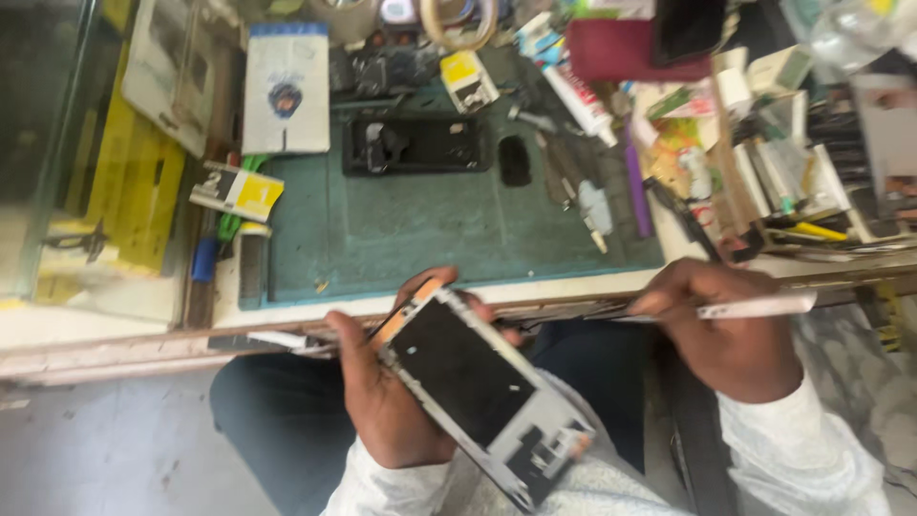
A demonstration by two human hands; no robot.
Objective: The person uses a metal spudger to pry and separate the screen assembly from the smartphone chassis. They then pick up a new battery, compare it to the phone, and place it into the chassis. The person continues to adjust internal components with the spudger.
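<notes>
My left hand (382, 392) cradles an opened phone body (478, 392), a silver frame with a black panel and exposed parts at its lower end, held tilted over my lap. My right hand (731, 330) grips a slim white tool (759, 307), lying almost level with its tip pointing left at the bench's front edge, apart from the phone. Both wrists wear white sleeves.
A green work mat (420, 229) covers the bench in front of me. A black phone part (415, 145), a white card (285, 88), a glue tube (578, 91), tape rolls (458, 24) and cluttered tools (793, 182) lie around it. A yellow shelf (124, 191) stands at left.
</notes>
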